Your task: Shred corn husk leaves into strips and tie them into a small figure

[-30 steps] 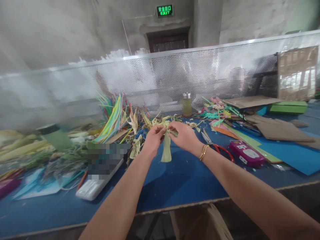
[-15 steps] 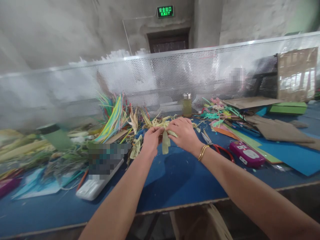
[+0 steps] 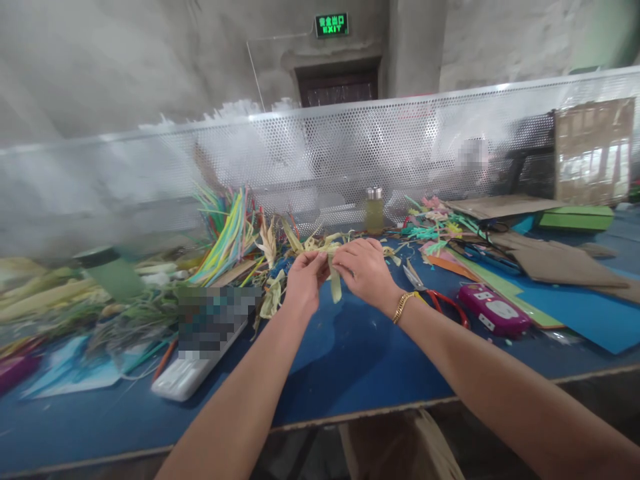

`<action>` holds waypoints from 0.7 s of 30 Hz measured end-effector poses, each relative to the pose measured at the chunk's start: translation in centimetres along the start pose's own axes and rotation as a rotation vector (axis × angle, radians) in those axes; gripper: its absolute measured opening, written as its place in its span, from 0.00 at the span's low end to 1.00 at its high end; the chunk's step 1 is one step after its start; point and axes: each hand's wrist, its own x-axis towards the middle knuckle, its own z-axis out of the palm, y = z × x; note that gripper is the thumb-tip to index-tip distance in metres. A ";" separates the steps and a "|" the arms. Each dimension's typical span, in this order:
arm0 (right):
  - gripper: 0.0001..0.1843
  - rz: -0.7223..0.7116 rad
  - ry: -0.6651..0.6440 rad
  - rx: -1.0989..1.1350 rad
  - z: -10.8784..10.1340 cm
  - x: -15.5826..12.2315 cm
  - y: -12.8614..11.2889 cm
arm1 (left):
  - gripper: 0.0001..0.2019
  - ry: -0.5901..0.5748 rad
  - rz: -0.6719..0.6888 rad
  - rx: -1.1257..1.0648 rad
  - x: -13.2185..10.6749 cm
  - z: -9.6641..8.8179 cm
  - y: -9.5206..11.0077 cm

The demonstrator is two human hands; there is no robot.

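My left hand [image 3: 305,281] and my right hand [image 3: 367,270] meet above the blue table top [image 3: 350,360], both pinched on a pale yellow-green leaf strip [image 3: 335,283] whose short end hangs down between them. A gold bracelet [image 3: 401,307] circles my right wrist. Just behind my fingers lies a heap of dried leaf pieces [image 3: 320,243].
A fan of coloured strips [image 3: 227,233] lies at the back left beside a green-lidded jar [image 3: 113,270]. Red-handled scissors [image 3: 433,293], a magenta device [image 3: 493,308], a small bottle [image 3: 373,208], brown and green sheets lie to the right. A white keypad [image 3: 193,367] sits left. A perforated metal screen [image 3: 350,153] backs the table.
The hanging end of the leaf strip has grown shorter as my fingers worked it upward. Both hands stayed in nearly the same spot, with my right hand turning over slightly.
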 end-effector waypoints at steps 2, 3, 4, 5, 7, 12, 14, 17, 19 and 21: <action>0.11 0.003 0.010 -0.002 0.1 0.0 0.1 | 0.18 0.004 -0.002 -0.003 -0.1 0.1 0.1; 0.11 0.003 0.017 -0.008 0.1 0.0 0.1 | 0.18 0.005 -0.007 -0.001 -0.1 0.1 0.1; 0.11 0.005 0.024 -0.016 0.0 0.1 0.2 | 0.18 0.004 -0.013 0.001 -0.2 0.1 0.2; 0.11 0.006 0.030 -0.025 0.0 0.1 0.3 | 0.18 -0.001 -0.021 0.004 -0.2 0.1 0.2; 0.10 -0.002 0.032 -0.039 -0.1 0.1 0.3 | 0.18 -0.024 -0.037 0.012 -0.1 0.0 0.1; 0.06 0.075 0.069 0.031 0.2 -0.1 0.1 | 0.16 -0.052 -0.021 0.030 0.1 -0.2 -0.2; 0.06 0.133 0.091 0.121 0.5 -0.3 0.0 | 0.15 -0.069 0.011 0.045 0.2 -0.2 -0.4; 0.07 0.218 0.068 0.282 1.0 -0.3 0.4 | 0.14 -0.079 0.041 0.080 0.2 -0.2 -0.6; 0.09 0.316 0.065 0.366 1.4 -0.2 1.0 | 0.13 -0.073 0.061 0.110 0.3 -0.3 -0.7; 0.08 0.425 0.076 0.462 1.8 -0.2 1.7 | 0.12 -0.085 0.089 0.141 0.4 -0.3 -0.6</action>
